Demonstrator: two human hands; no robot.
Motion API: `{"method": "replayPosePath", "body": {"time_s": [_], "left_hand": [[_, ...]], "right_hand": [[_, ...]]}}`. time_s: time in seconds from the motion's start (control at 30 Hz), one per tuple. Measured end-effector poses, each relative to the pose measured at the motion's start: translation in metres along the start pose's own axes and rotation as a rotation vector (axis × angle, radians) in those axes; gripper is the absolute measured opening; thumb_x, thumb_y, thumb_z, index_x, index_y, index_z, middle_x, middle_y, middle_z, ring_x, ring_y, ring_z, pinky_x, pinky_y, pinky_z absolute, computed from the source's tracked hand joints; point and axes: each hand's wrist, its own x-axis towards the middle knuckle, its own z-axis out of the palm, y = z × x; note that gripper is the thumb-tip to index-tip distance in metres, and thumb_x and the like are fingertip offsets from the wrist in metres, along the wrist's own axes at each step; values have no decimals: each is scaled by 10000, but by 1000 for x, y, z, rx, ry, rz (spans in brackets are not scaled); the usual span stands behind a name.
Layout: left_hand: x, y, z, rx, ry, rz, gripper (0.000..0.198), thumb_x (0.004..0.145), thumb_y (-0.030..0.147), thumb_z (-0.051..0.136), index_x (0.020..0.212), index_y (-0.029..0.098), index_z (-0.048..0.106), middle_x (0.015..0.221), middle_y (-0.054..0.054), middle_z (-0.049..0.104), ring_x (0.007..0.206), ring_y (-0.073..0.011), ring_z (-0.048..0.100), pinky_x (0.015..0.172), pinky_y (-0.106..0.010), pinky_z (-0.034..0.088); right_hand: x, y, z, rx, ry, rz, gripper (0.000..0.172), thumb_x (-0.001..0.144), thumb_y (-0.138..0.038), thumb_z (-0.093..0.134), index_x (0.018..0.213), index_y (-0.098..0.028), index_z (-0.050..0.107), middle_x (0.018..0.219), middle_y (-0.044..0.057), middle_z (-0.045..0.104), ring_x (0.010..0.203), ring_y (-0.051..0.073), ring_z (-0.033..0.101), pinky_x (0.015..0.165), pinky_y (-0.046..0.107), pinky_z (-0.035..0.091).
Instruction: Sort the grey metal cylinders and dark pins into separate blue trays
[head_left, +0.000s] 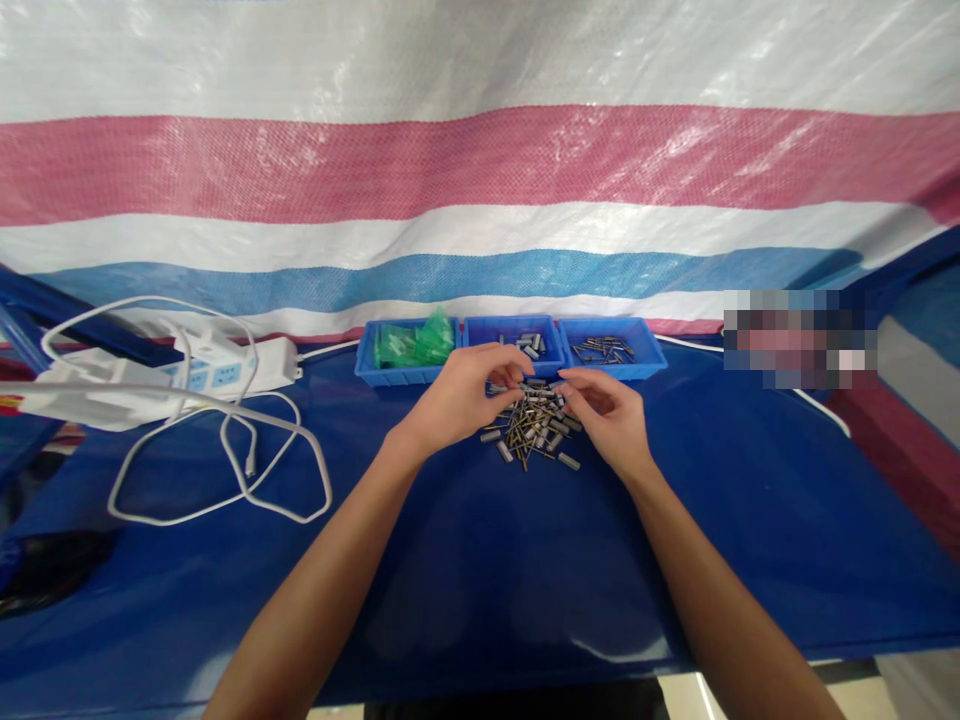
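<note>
A loose pile of short grey metal cylinders and thin metal pins point(531, 432) lies on the blue tabletop between my hands. My left hand point(474, 392) reaches over the pile's left side, fingers bent, with a gap between thumb and fingertips. On the right side, my right hand point(611, 412) has thumb and forefinger drawn together at the pile's edge; a small metal piece seems to be at the tips, but its kind is unclear. Just behind the hands, the middle blue bin point(559, 368) holds several cylinders, and the right blue bin point(651, 352) holds thin pins.
The left blue bin point(397, 378) contains green plastic bags point(420, 342). White power strips point(274, 365) and a looped white cable point(319, 460) occupy the table's left side. A dark object point(56, 570) sits at the left edge. Striped sheeting point(480, 170) hangs behind the table.
</note>
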Motion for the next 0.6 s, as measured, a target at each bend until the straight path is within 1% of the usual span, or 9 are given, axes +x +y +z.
{"method": "replayPosePath", "body": {"time_s": [0.1, 0.2, 0.27, 0.4, 0.47, 0.6], "left_hand": [[0, 1, 2, -41, 19, -8, 202, 866, 88, 697, 1047, 177, 700, 944, -25, 739, 805, -138, 712, 785, -267, 604], [1, 2, 3, -49, 30, -3, 193, 894, 89, 672, 1064, 176, 701, 1039, -43, 746, 806, -126, 719, 790, -263, 606], [2, 2, 2, -30, 39, 6, 209, 916, 93, 651, 1097, 184, 703, 1104, -53, 740, 835, -125, 716, 816, -270, 605], [2, 2, 2, 10, 19, -3, 225, 961, 108, 588, 1131, 199, 704, 1119, -61, 730, 935, -147, 706, 838, -281, 605], [1, 3, 1, 8, 5, -12, 235, 964, 103, 574, 1141, 198, 696, 1129, -64, 720, 912, -139, 704, 835, -283, 607], [1, 4, 2, 1, 6, -17, 255, 919, 91, 628, 1141, 196, 693, 1131, -61, 705, 807, -113, 697, 791, -274, 603]], "right_hand": [[-2, -1, 2, -12, -14, -7, 292, 851, -413, 801, 1080, -234, 779, 911, 41, 778, 684, 176, 695, 668, 329, 589], [-2, -2, 3, -23, -33, -6, 305, 846, -414, 804, 1088, -229, 777, 910, 45, 780, 699, 181, 703, 661, 327, 585], [-2, -2, 2, -24, -46, -7, 305, 853, -411, 796, 1098, -231, 774, 910, 44, 779, 701, 180, 702, 661, 326, 582], [-2, -4, 2, -24, -52, -6, 303, 854, -408, 793, 1104, -239, 769, 907, 36, 778, 684, 174, 692, 666, 330, 582], [-2, -5, 3, -28, -53, -3, 309, 849, -419, 795, 1101, -241, 767, 905, 38, 779, 703, 184, 702, 671, 337, 587], [-3, -7, 3, -12, -70, 2, 347, 837, -441, 804, 1124, -250, 763, 915, 40, 785, 737, 198, 718, 674, 341, 595]]}}
